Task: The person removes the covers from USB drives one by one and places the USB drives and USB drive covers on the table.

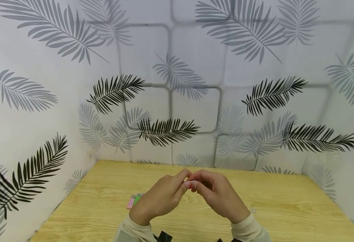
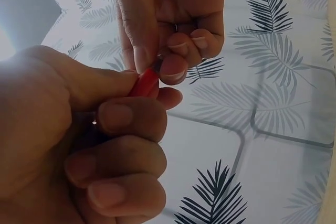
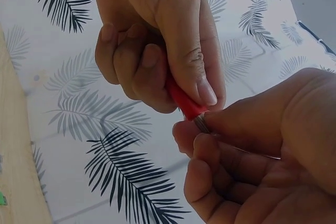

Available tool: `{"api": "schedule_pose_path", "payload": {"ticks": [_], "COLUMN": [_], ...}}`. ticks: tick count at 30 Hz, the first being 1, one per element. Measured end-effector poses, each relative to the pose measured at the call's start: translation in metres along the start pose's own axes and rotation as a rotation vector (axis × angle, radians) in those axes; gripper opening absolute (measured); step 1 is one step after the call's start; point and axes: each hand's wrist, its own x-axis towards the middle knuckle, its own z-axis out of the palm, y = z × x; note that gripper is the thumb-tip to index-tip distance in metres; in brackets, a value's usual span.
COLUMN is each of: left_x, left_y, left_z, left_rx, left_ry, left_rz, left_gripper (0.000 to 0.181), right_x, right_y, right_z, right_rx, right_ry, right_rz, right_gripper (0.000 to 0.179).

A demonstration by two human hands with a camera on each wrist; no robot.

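Both hands meet above the table. My left hand (image 1: 164, 195) grips a small red object (image 3: 184, 103) with a silvery metal end (image 3: 201, 123), its thumb lying along the red body. My right hand (image 1: 220, 193) pinches the metal end between thumb and index finger, the other fingers loosely bent. In the left wrist view the red body (image 2: 145, 83) shows between the two thumbs; the rest is covered by fingers. The exact kind of object cannot be told.
On the wooden table (image 1: 285, 201), left of my left wrist, lie a pink piece (image 1: 130, 202) and a green piece (image 1: 137, 199) with greyish ends, partly behind the hand. A small pale item (image 1: 253, 210) sits by the right wrist. Leaf-patterned sheeting (image 1: 195, 101) surrounds the table.
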Motion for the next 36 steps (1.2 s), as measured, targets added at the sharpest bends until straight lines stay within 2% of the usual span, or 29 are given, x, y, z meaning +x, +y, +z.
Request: {"api": "schedule_pose_path", "payload": {"ticks": [13,24,36], "left_x": [0.0001,-0.0008,-0.0020], "left_y": [0.0001,0.0003,-0.0008], "left_z": [-0.0005,0.0002,-0.0016], "left_rx": [0.044,0.034,0.070], "left_ry": [0.041,0.008,0.037], "left_rz": [-0.006,0.015,0.007], "left_gripper": [0.021,0.019,0.016], "right_x": [0.0019,-0.0014,0.0017], "right_y": [-0.0023,-0.0004,0.0008], "right_z": [0.0071,0.0019,0.0078], "right_rx": [-0.026,-0.026,-0.022], "right_ry": [0.086,0.006,0.042], "right_rz": [0.009,0.001,0.021], "right_gripper": [0.007,0.009,0.007]}}
